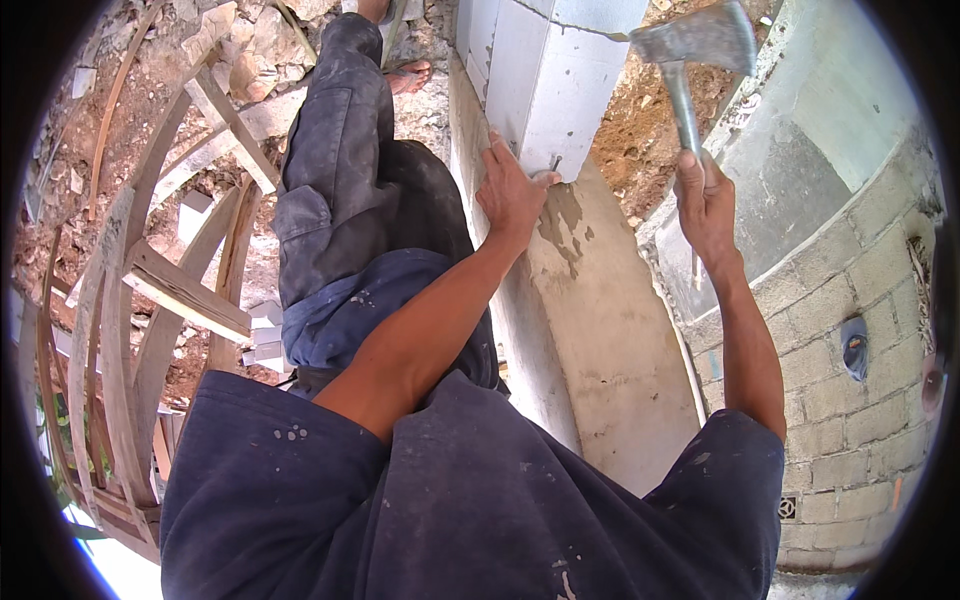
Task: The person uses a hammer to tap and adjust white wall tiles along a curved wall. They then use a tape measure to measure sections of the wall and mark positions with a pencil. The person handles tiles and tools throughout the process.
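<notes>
My right hand (706,205) is wrapped around the handle of a hatchet (697,50). Its broad metal head is raised to the right of a light grey block (572,95), slightly blurred by motion. At the block's near end, my left hand (513,197) grips the lower left corner, its fingers along the side and its thumb at the bottom edge. Just above that thumb a small nail (558,162) sticks out of the block. Beneath lies a flat concrete wall top (610,330) with a dark wet patch beside my left hand.
Curved wooden framing (130,260) stands over rubble on the left. Reddish soil (640,140) lies right of the block. A concrete block wall (830,400) and a grey rendered wall (790,190) curve along the right. A bare foot (408,77) shows near the top.
</notes>
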Action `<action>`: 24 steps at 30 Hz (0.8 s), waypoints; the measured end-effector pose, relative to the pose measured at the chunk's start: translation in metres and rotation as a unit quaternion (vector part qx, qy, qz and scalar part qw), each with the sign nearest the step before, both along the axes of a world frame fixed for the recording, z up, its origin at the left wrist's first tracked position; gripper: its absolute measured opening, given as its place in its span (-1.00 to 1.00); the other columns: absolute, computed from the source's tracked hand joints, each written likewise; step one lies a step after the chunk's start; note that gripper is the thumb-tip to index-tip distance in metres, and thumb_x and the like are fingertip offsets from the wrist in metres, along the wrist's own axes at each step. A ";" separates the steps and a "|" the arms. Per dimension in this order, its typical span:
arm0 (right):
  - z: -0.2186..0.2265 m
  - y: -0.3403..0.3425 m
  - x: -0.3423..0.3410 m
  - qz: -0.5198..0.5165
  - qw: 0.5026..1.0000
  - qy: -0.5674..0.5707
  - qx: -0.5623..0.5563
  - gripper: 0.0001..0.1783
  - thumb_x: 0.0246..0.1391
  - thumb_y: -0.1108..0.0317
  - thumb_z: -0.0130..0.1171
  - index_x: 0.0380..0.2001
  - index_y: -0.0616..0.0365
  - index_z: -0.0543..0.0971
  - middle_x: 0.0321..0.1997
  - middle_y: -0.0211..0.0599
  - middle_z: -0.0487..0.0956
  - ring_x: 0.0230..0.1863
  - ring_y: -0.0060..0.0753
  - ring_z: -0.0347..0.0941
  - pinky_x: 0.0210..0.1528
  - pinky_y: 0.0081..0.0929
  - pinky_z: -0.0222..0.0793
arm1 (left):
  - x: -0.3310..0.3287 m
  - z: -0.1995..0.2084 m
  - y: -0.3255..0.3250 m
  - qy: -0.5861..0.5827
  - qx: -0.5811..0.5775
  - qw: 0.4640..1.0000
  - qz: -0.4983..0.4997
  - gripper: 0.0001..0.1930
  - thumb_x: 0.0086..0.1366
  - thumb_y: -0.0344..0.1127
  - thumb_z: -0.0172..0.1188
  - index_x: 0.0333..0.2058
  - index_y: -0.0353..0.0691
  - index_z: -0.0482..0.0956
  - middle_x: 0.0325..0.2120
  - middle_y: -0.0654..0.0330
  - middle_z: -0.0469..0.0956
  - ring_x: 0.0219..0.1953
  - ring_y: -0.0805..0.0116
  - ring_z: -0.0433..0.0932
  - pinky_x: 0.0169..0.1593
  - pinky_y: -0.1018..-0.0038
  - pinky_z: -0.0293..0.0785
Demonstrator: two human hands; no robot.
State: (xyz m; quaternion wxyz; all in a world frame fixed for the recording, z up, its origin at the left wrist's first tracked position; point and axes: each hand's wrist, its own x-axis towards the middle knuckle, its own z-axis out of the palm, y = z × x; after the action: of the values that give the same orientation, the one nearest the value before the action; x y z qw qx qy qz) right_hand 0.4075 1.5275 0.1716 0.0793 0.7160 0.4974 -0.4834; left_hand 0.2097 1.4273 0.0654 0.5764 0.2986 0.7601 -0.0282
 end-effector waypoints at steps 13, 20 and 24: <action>0.000 -0.001 0.000 -0.019 0.994 -0.004 0.111 -0.52 0.33 0.00 -0.11 -0.43 0.22 0.42 -0.73 -0.44 0.31 -0.68 -0.63 0.23 -0.65 -0.51 0.13 | 0.001 -0.003 0.001 0.001 0.006 1.000 0.003 0.10 -0.10 -0.10 0.50 0.28 -0.36 -0.04 -0.04 -0.09 0.33 -0.09 -0.12 0.51 -0.08 0.13 0.45; 0.002 -0.020 -0.007 0.322 0.931 -0.106 -0.138 -0.43 0.32 -0.08 -0.15 -0.50 0.26 0.41 -0.74 -0.17 0.39 -0.68 -0.34 0.36 -0.61 -0.36 0.24 | -0.001 -0.002 0.003 -0.004 -0.004 1.000 0.024 0.12 -0.15 -0.05 0.51 0.28 -0.30 -0.03 0.01 -0.05 0.34 -0.01 -0.07 0.47 -0.02 0.17 0.44; 0.001 -0.002 -0.005 0.021 1.000 -0.018 -0.006 -0.45 0.30 -0.05 -0.08 -0.52 0.25 0.40 -0.75 -0.30 0.36 -0.68 -0.50 0.29 -0.63 -0.41 0.19 | -0.001 0.000 0.003 -0.003 0.002 1.000 0.009 0.10 -0.11 -0.07 0.50 0.27 -0.37 -0.02 -0.03 -0.09 0.32 -0.09 -0.12 0.51 -0.08 0.12 0.44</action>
State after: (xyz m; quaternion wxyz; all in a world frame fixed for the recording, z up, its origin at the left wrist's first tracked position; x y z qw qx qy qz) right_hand 0.4022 1.5254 0.1724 0.1025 0.7136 0.5079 -0.4715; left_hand 0.2083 1.4302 0.0651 0.5785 0.2932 0.7608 -0.0204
